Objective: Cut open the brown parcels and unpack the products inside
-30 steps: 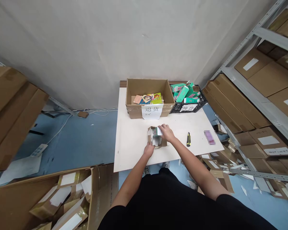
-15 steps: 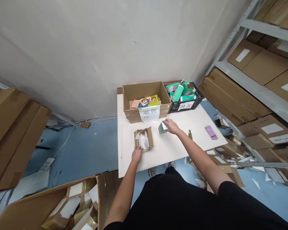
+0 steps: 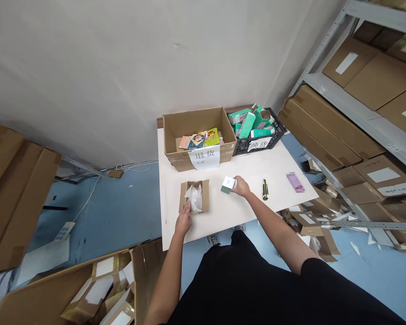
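My right hand [image 3: 241, 186] is closed around a small green box [image 3: 226, 190] above the white table. The box is turned so that its white end, with small print, faces up. To the left stands an open small cardboard box [image 3: 205, 197] with crumpled white plastic wrapping [image 3: 196, 200] inside. My left hand [image 3: 184, 220] grips the near left edge of this carton, its fingertips partly hidden by the rim. A black and yellow utility knife [image 3: 265, 189] lies right of my right hand, untouched.
A large carton [image 3: 176, 160] with small colourful boxes stands at the table's back. Beside it is a black crate [image 3: 277, 133] of green boxes. A blurred purple item [image 3: 295, 182] lies on the table's right. Shelving [image 3: 345, 97] with cartons rises at right; a big box [image 3: 37, 280] of parcels sits lower left.
My right hand has turned the green box so its white end shows upward. The small carton's flaps lie wider apart, and my left hand has shifted on its edge. The view has moved slightly.
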`<state>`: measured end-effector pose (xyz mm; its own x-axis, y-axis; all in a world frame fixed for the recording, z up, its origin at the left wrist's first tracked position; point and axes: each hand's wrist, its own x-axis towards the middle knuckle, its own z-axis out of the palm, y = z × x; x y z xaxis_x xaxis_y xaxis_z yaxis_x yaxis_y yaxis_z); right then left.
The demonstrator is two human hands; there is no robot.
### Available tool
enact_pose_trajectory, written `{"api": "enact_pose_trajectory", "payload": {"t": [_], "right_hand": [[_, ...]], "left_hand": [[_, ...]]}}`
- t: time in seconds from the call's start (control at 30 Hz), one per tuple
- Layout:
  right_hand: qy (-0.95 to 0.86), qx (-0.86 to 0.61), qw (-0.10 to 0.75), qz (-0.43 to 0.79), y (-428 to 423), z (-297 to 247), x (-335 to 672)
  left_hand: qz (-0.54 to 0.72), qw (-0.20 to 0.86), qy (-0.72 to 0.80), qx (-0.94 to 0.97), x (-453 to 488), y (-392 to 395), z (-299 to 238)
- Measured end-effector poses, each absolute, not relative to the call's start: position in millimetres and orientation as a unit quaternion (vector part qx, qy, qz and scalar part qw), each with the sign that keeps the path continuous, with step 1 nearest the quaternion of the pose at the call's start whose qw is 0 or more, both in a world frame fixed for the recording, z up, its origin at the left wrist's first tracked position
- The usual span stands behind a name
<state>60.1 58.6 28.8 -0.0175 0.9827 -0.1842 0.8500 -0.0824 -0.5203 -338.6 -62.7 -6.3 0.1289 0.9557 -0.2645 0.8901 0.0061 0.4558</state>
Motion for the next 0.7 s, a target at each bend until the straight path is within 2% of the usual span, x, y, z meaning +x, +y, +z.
{"api": "enact_pose_trajectory", "payload": {"t": [0.17,0.33,0.5,0.57,0.7], "right_hand": [[-0.558,-0.786,0.124,0.235,45,26,48],[-0.524,-0.810,0.164,0.208,32,20,39],[-0.567,-0.749,0.206,0.273,38,20,53],[-0.594,-0.699,0.225,0.328,42,19,67],[-0.621,-0.629,0.237,0.402,50,17,90]], "left_hand": [[0.088,0.241,0.677,0.690,-306,-44,29],[0.146,0.285,0.577,0.751,-187,20,63],[0.075,0.322,0.540,0.774,-97,80,68],[0.051,0.323,0.549,0.769,-90,98,66],[0.098,0.335,0.595,0.724,-97,130,63]]}}
